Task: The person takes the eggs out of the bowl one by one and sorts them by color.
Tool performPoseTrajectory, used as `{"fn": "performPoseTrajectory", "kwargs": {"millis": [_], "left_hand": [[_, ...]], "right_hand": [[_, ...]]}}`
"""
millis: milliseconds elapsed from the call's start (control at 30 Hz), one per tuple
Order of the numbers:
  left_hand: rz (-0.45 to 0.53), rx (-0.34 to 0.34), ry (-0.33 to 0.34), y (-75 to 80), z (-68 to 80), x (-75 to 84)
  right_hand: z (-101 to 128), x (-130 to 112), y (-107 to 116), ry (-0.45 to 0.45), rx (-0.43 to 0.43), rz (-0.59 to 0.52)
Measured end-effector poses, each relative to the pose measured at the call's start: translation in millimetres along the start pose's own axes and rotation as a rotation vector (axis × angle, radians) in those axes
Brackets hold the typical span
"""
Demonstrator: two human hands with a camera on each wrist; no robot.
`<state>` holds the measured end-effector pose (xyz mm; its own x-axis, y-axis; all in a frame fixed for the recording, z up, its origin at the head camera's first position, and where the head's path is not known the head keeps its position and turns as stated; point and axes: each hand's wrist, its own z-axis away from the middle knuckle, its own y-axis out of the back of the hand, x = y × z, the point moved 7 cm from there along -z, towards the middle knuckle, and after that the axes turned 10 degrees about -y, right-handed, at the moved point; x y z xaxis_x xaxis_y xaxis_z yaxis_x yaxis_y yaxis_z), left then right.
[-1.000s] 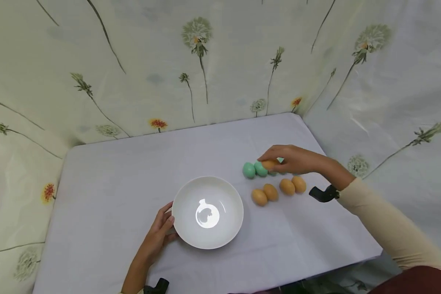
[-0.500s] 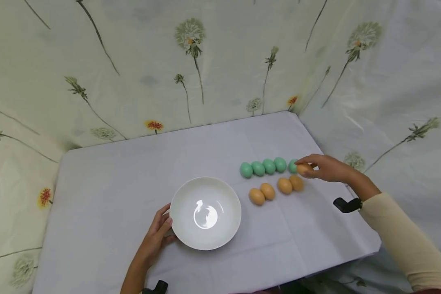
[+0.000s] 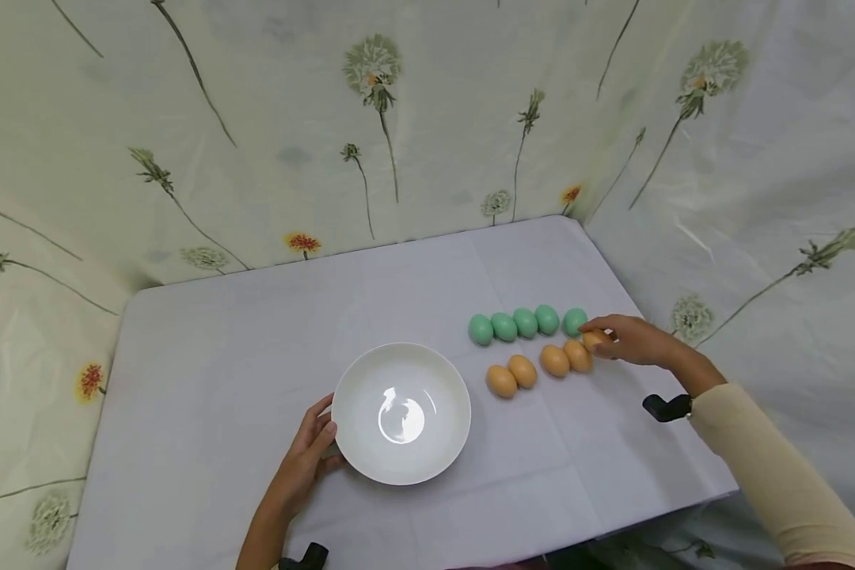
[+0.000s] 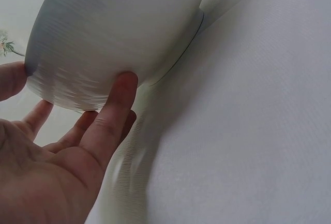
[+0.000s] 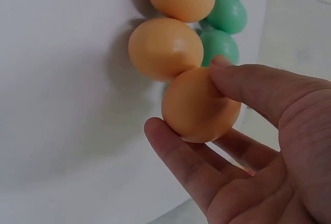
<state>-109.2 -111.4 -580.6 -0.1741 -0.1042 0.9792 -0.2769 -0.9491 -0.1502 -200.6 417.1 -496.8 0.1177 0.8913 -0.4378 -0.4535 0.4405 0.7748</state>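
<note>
My left hand [image 3: 302, 455] grips the side of a white bowl [image 3: 401, 412], thumb at the rim and fingers against the outer wall. The bowl [image 4: 119, 22] stands on the table with nothing inside. My right hand [image 3: 634, 340] pinches an orange-brown egg [image 5: 199, 105] between thumb and fingers. This egg sits at the right end of a row of orange-brown eggs [image 3: 555, 360], against its neighbour [image 5: 165, 48]. Behind them runs a row of green eggs [image 3: 525, 323], the rightmost green egg [image 3: 575, 321] a little apart and close to my fingertips.
A white cloth covers the table [image 3: 256, 348]. Its right edge lies just beyond my right hand. Flower-printed sheets [image 3: 442, 119] hang behind and beside the table. A black wrist mount [image 3: 666, 408] sits on my right wrist.
With the orange-brown egg, my right hand has moved from above the green eggs to the right, then down to the orange-brown row's right end. My left hand stays at the bowl.
</note>
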Motion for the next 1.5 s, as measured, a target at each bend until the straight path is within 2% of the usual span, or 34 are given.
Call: {"fn": "performPoseTrajectory", "kwargs": {"millis": [700,1133,1500], "left_hand": [[0.003,0.000,-0.006,0.5,0.8,-0.6],[0.005,-0.019,-0.005,0.1,-0.7,-0.8],[-0.004,0.001,-0.001,0.9,-0.4,-0.6]], "right_hand": [[-11,9,-27,-0.060,-0.030,-0.072],[-12,12,-30,-0.054,-0.018,-0.044],[-14,15,-32,-0.048,0.007,-0.048]]}}
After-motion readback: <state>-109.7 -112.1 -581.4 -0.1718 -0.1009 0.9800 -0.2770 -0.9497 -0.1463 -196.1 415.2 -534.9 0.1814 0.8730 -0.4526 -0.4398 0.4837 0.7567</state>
